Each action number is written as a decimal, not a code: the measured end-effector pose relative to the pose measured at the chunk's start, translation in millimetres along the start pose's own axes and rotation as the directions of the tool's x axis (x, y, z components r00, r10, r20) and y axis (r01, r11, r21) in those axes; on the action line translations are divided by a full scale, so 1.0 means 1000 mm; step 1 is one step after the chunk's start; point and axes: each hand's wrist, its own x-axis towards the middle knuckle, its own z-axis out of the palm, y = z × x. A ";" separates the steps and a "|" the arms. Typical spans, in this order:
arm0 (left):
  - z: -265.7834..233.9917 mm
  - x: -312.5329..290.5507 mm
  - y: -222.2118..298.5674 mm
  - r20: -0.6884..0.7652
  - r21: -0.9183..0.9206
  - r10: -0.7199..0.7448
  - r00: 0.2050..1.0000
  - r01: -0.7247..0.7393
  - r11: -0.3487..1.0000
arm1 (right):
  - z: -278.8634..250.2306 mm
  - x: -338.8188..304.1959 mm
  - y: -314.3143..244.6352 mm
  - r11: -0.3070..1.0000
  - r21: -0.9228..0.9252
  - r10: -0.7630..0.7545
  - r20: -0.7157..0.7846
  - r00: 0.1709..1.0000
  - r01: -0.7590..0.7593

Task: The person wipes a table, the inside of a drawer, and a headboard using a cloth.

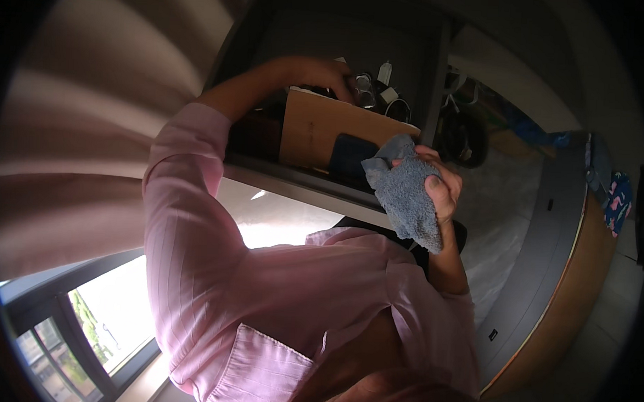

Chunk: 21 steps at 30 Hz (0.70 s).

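Note:
My right hand (444, 185) is closed around a fluffy grey-blue cloth (406, 193), which hangs down in front of the open drawer. My left hand (330, 77) reaches over the top edge of a brown cardboard box (310, 133) inside the drawer. Its fingers lie in shadow and are partly hidden among the small things there. Beside those fingers is a shiny silvery object (365, 90), along with a narrow white item (384, 73) and a round rimmed thing (398, 110). A dark blue flat rectangle (352, 156) shows against the box's front.
The dark drawer (342, 31) stands pulled out before me. Beige curtains (91, 101) hang at the left, above a window (112, 314). On the right are a dark round container (463, 138) and a long grey panel (526, 251) with a patterned cloth (619, 204) at its far end.

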 end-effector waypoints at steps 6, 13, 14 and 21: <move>0.014 0.008 -0.014 -0.104 -0.013 0.014 0.994 -0.015 1.000 | 0.002 0.000 -0.002 0.988 0.155 -0.002 -0.035 0.999 0.007; 0.018 0.051 -0.018 -0.322 0.513 0.307 0.896 -0.107 0.851 | -0.001 0.003 -0.004 0.991 0.130 0.008 -0.018 1.000 -0.006; 0.018 0.058 -0.018 -0.325 0.512 0.313 0.893 -0.112 0.852 | 0.000 0.003 -0.003 0.991 0.136 0.010 -0.015 1.000 -0.008; 0.023 0.064 -0.012 -0.222 0.712 0.296 0.929 -0.053 0.700 | 0.000 0.001 -0.001 0.999 0.021 0.033 0.007 0.999 -0.033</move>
